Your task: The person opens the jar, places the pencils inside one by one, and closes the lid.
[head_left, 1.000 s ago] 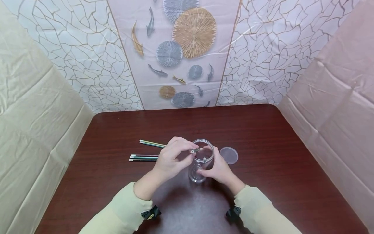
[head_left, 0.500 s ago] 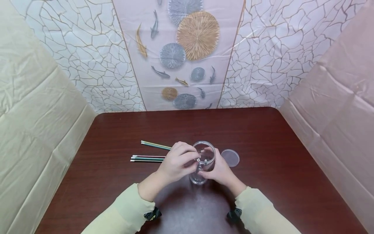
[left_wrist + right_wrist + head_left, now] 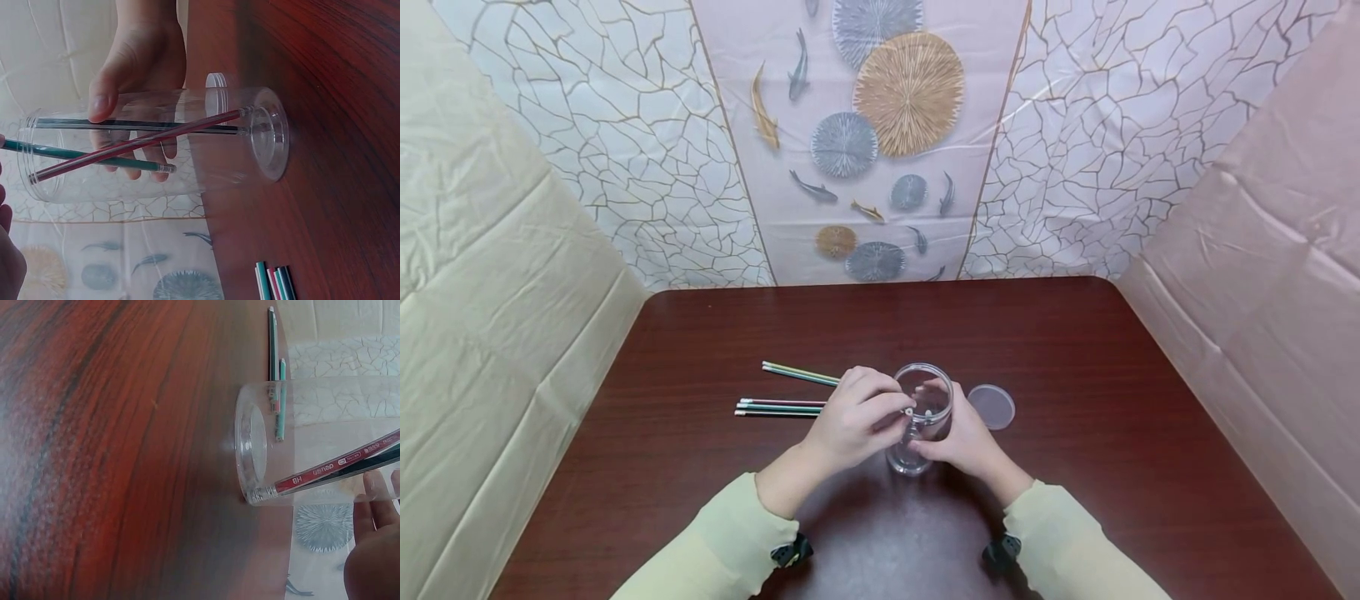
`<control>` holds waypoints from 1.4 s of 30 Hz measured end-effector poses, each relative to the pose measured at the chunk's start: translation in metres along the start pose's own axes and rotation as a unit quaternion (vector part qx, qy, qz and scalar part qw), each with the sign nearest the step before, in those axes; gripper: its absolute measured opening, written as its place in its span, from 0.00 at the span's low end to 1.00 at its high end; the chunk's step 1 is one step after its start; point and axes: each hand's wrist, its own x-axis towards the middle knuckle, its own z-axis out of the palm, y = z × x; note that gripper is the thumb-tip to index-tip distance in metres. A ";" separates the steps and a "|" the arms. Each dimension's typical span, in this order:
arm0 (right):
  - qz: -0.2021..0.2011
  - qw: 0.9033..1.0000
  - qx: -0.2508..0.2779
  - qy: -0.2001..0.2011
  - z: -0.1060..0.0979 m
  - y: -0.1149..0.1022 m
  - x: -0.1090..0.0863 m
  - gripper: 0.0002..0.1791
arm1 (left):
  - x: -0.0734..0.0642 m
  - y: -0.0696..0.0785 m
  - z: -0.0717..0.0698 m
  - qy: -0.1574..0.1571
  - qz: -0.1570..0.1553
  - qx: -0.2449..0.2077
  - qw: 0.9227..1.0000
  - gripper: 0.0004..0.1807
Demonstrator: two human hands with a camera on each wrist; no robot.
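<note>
A tall clear plastic jar [image 3: 910, 468] stands upright on the table, its mouth uncovered. My right hand [image 3: 961, 437] grips it from the right side, thumb in front and fingers behind. Inside, a red pencil [image 3: 134, 145] leans across a black pencil [image 3: 69, 124], both with eraser ends near the bottom. My left hand [image 3: 857, 421], at the mouth, pinches a green pencil [image 3: 81, 154] by its upper end. That pencil slants into the jar, its eraser end about halfway down, above the base.
On the table left of the jar lie a pair of pencils [image 3: 800, 372] and a second small group of pencils [image 3: 775, 407], partly hidden behind my left hand. A round clear lid [image 3: 992, 407] lies flat to the right. Cloth walls [image 3: 700, 183] enclose the table.
My left hand has lowered the green pencil from above the rim into the jar's mouth, then stayed nearly still. My right hand keeps its grip on the jar.
</note>
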 end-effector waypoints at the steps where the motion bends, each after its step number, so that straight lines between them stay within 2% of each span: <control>1: 0.000 1.000 0.004 0.001 0.000 0.002 0.000 0.46 | -0.001 0.000 0.000 0.001 -0.001 0.002 1.000 0.08; 6: -0.004 1.000 0.016 0.004 0.002 0.004 -0.001 0.45 | -0.007 -0.003 0.000 0.008 -0.013 0.009 1.000 0.09; 16: -0.010 0.999 0.046 0.001 0.001 0.005 0.001 0.45 | -0.034 -0.016 -0.009 0.021 -0.060 0.026 0.998 0.14; 21: 0.002 0.999 0.049 0.000 0.002 0.004 0.002 0.46 | -0.049 -0.023 -0.015 0.006 -0.092 0.032 0.995 0.15; 26: 0.011 0.999 0.046 -0.010 -0.001 -0.021 0.002 0.44 | -0.070 -0.035 -0.018 -0.016 -0.126 0.044 0.991 0.16; 30: 0.012 0.998 0.053 -0.008 0.000 -0.011 0.003 0.44 | -0.086 -0.046 -0.019 -0.028 -0.145 0.059 0.987 0.17; 33: 0.004 0.999 0.047 0.000 0.003 0.005 0.002 0.45 | -0.095 -0.053 -0.021 -0.050 -0.159 0.063 0.984 0.19; 36: 0.000 0.999 0.040 0.002 0.003 0.006 0.002 0.45 | -0.105 -0.059 -0.023 -0.079 -0.175 0.067 0.979 0.19; 39: 0.004 0.999 0.043 0.000 0.003 0.006 0.001 0.45 | -0.114 -0.064 -0.024 -0.117 -0.201 0.081 0.969 0.19; 42: 0.010 0.999 0.052 -0.004 0.003 0.005 0.001 0.45 | -0.122 -0.067 -0.025 -0.162 -0.231 0.096 0.954 0.18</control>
